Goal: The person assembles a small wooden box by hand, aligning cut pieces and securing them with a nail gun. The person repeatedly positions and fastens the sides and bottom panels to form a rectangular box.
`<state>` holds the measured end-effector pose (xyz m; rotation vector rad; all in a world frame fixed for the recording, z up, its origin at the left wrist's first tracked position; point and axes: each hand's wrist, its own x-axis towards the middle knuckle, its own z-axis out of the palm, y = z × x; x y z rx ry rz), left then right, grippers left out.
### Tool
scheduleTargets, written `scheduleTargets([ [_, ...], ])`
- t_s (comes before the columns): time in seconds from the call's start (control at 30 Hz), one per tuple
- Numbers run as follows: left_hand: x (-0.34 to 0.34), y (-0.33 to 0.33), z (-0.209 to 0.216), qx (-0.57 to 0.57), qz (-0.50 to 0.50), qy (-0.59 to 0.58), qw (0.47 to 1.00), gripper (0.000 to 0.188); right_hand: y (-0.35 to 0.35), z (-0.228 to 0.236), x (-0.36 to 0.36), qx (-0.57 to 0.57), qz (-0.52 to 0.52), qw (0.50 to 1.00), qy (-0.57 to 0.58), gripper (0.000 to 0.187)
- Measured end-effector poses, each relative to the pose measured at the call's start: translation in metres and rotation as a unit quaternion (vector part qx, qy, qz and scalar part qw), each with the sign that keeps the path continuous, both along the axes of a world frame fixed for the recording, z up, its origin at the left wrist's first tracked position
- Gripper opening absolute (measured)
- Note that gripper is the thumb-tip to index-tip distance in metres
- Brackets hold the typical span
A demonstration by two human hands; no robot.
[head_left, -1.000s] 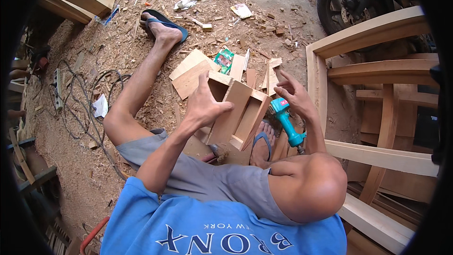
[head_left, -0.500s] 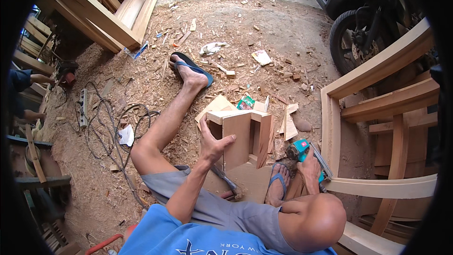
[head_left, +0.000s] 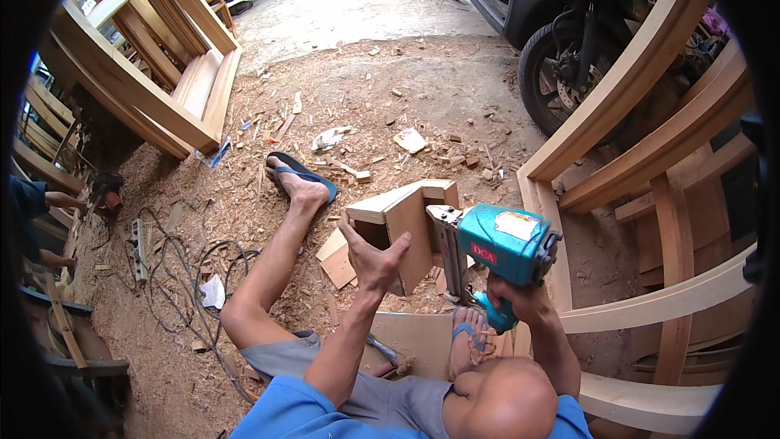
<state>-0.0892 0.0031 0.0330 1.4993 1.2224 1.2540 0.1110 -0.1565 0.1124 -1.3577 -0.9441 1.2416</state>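
Observation:
A small open wooden box with inner partitions is held tilted above the ground in front of me. My left hand grips its near left side, thumb pressed on the broad panel. In my right hand is a teal nail gun, fingers wrapped round its handle. The gun's metal nose and magazine stand along the box's right side and hide part of it. Whether the nose touches the wood, I cannot tell. Beneath the box lies a flat brown board, and a loose light wood piece is at its left.
Wood shavings and offcuts cover the ground. Large wooden frames stand close on my right, another frame at far left. A motorbike is parked beyond. Black cords and a power strip lie left, near another person's hands.
My right hand has lifted the nail gun from beside my right foot up to the box's right side. The box is now more tilted in my left hand. The view has shifted upward.

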Motion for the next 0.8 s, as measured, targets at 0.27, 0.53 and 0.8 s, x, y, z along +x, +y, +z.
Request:
scheduleTargets([
  [0.27, 0.002, -0.015, 0.012, 0.036, -0.032, 0.049, 0.998, 0.109, -0.004, -0.011, -0.007, -0.008, 0.006, 1.000, 0.024, 0.015],
  [0.53, 0.002, -0.026, 0.010, 0.014, -0.051, 0.036, 0.998, 0.108, -0.018, -0.004, -0.006, -0.030, 0.019, 0.996, -0.078, 0.014],
  [0.8, 0.000, -0.037, 0.012, 0.036, -0.024, 0.019, 0.999, 0.107, -0.023, -0.005, -0.001, 0.015, -0.049, 0.997, 0.058, 0.008],
])
